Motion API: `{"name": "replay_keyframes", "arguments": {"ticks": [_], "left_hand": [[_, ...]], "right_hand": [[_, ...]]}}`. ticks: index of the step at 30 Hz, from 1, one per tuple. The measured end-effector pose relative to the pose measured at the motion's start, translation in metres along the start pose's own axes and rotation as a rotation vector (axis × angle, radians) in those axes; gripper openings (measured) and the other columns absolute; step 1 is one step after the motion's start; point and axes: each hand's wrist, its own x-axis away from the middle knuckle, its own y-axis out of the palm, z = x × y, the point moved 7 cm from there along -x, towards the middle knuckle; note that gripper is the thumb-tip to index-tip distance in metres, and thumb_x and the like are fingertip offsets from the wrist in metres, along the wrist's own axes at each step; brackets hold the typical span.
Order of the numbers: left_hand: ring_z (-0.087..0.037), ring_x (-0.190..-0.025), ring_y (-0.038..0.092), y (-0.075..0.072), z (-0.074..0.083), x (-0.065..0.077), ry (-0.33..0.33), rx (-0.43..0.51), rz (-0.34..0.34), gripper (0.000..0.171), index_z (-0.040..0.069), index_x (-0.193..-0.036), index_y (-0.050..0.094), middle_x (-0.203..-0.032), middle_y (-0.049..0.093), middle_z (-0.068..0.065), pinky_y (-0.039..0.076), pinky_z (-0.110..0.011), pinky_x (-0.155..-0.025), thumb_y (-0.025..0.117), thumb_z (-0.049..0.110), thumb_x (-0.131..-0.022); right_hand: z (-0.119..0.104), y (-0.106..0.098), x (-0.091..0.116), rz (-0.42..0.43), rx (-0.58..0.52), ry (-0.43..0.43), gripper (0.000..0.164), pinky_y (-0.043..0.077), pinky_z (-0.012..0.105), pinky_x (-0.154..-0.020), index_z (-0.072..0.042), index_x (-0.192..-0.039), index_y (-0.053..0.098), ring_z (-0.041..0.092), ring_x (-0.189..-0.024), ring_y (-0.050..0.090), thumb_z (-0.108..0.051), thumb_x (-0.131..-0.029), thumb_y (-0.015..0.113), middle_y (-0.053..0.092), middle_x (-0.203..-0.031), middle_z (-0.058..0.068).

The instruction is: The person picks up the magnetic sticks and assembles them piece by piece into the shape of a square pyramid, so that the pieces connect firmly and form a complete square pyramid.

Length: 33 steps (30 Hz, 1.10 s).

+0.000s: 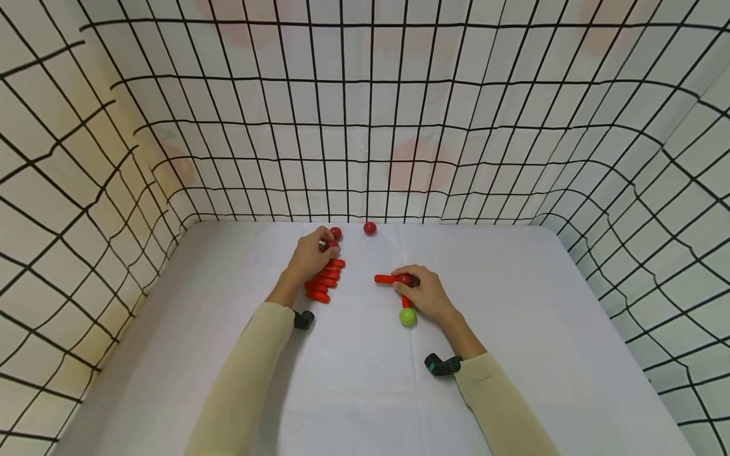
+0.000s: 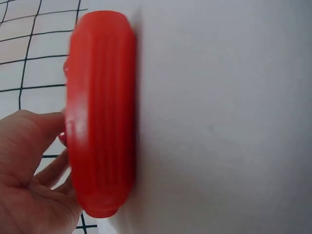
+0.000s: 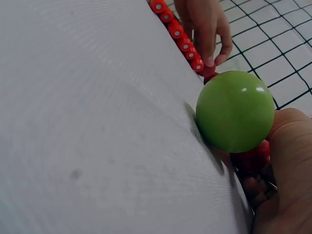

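My left hand [image 1: 310, 254] pinches a red ball [image 1: 332, 245] beside another red ball [image 1: 336, 234]. Just below it lies a row of several red rods [image 1: 326, 282]; their ends show small metal discs in the right wrist view. One red rod [image 2: 102, 112] fills much of the left wrist view and partly hides the fingers. My right hand [image 1: 429, 294] holds a red ball [image 1: 405, 279] between thumb and fingers. From that ball one red rod [image 1: 384, 278] points left; another [image 1: 406, 301] runs toward me to a green ball [image 1: 407, 317]. Something dark beside the right fingers is mostly covered.
A single red ball [image 1: 369, 228] lies at the table's far edge. Black wire mesh [image 1: 371, 126] stands along the back and both sides of the white-covered table [image 1: 353, 380]. A black wrist camera [image 1: 442, 365] sits on the right wrist.
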Motion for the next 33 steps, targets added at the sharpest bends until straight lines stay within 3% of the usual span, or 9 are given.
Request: {"name": "replay_keyframes", "arguments": {"ticks": [5,8,16,21,26,33], "left_hand": [[-0.030,-0.112,0.063,-0.002,0.000,0.004,0.002,0.037,0.042,0.041,0.007,-0.135,0.056,-0.130,0.061,-0.013,0.055,-0.044,-0.101,0.070,0.019,-0.099],[-0.032,-0.114,0.064,-0.006,0.002,0.011,0.036,0.053,0.078,0.045,0.007,-0.141,0.058,-0.129,0.060,-0.014,0.056,-0.045,-0.102,0.070,0.018,-0.099],[-0.028,-0.117,0.066,-0.005,0.010,0.038,0.100,0.136,0.083,0.039,0.016,-0.132,0.064,-0.127,0.066,-0.009,0.056,-0.043,-0.103,0.076,0.023,-0.095],[-0.026,-0.114,0.068,0.005,0.028,0.050,0.184,0.123,0.038,0.041,0.014,-0.132,0.063,-0.127,0.068,-0.008,0.057,-0.042,-0.101,0.077,0.019,-0.094],[-0.025,-0.109,0.067,0.023,0.045,0.057,0.260,0.084,-0.017,0.041,0.004,-0.132,0.067,-0.126,0.065,-0.011,0.059,-0.039,-0.099,0.076,0.010,-0.092],[-0.026,-0.108,0.070,0.040,0.056,0.061,0.191,0.047,-0.036,0.041,0.003,-0.130,0.070,-0.123,0.069,-0.013,0.060,-0.037,-0.095,0.078,0.010,-0.091]], "right_hand": [[0.001,-0.001,0.000,-0.002,0.007,0.004,0.025,0.046,0.036,-0.085,-0.019,-0.120,0.074,0.026,-0.103,0.054,-0.023,-0.095,0.073,0.067,-0.119,0.009],[0.001,-0.002,0.001,-0.001,0.018,0.011,0.026,0.046,0.035,-0.085,-0.020,-0.121,0.074,0.026,-0.103,0.054,-0.023,-0.095,0.072,0.067,-0.120,0.009],[-0.001,-0.002,0.000,-0.004,0.023,0.004,0.025,0.045,0.036,-0.083,-0.020,-0.121,0.074,0.026,-0.101,0.054,-0.024,-0.096,0.073,0.068,-0.116,0.008],[0.000,-0.001,-0.001,-0.004,0.026,0.009,0.026,0.045,0.036,-0.085,-0.020,-0.121,0.074,0.025,-0.104,0.055,-0.023,-0.096,0.073,0.068,-0.120,0.008],[0.000,-0.002,-0.002,0.006,0.009,0.003,0.024,0.045,0.036,-0.084,-0.019,-0.119,0.074,0.027,-0.101,0.054,-0.020,-0.095,0.073,0.068,-0.118,0.009],[0.002,-0.001,-0.002,0.004,0.009,0.006,0.024,0.045,0.035,-0.084,-0.019,-0.119,0.074,0.026,-0.100,0.054,-0.020,-0.095,0.073,0.068,-0.117,0.009]]}}
